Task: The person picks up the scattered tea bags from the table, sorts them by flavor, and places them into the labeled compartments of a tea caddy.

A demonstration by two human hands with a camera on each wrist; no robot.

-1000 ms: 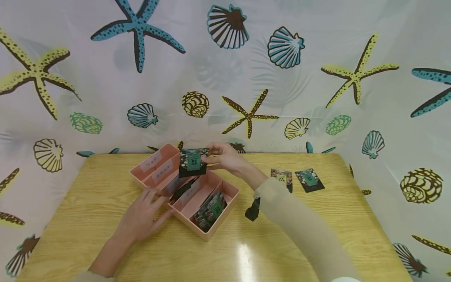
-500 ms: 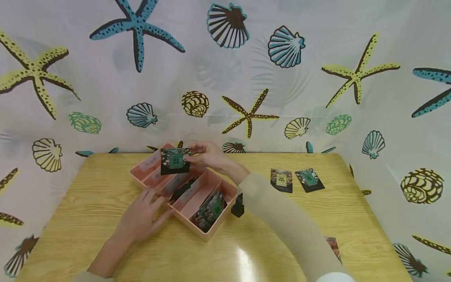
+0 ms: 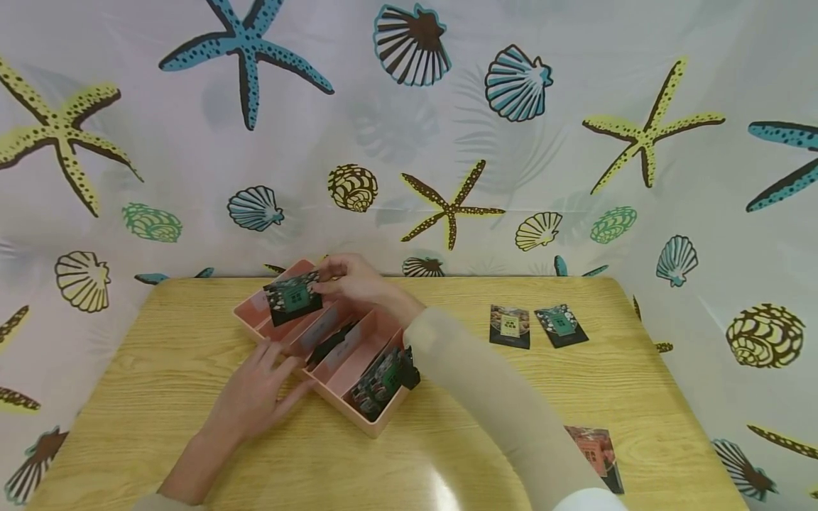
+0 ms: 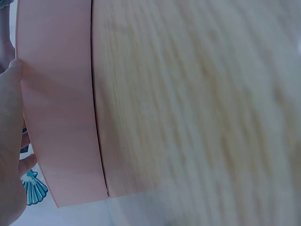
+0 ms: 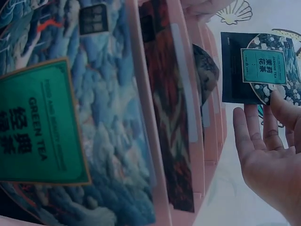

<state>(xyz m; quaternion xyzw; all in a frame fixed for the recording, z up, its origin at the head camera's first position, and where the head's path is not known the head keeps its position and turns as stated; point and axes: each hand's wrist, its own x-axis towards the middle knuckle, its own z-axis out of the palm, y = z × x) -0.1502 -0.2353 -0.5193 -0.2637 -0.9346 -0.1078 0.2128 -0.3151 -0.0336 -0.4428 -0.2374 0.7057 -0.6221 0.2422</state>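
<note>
My right hand (image 3: 354, 280) pinches a dark jasmine tea sachet (image 3: 294, 298) by its right edge, above the far-left compartments of a pink divided box (image 3: 341, 406). In the right wrist view the sachet's teal label (image 5: 263, 66) faces the camera, thumb in front and fingers behind. My left hand (image 3: 255, 390) rests on the box's near-left rim with relaxed fingers. The left wrist view shows its thumb against the edge of the pink wall (image 4: 59, 103). Green tea sachets (image 3: 383, 383) stand in the nearest compartment. Another dark sachet (image 3: 329, 345) stands in a middle one.
On the wooden table (image 3: 160, 383), right of the box, lie a sachet with a yellow label (image 3: 510, 326) and one with a teal label (image 3: 561, 325). A reddish sachet (image 3: 597, 454) lies partly behind the right sleeve. A patterned curtain (image 3: 409, 142) hangs behind.
My right hand has carried the jasmine tea sachet leftward over the box, and the sachet now tilts. The reddish sachet has come into view. My left hand stays put.
</note>
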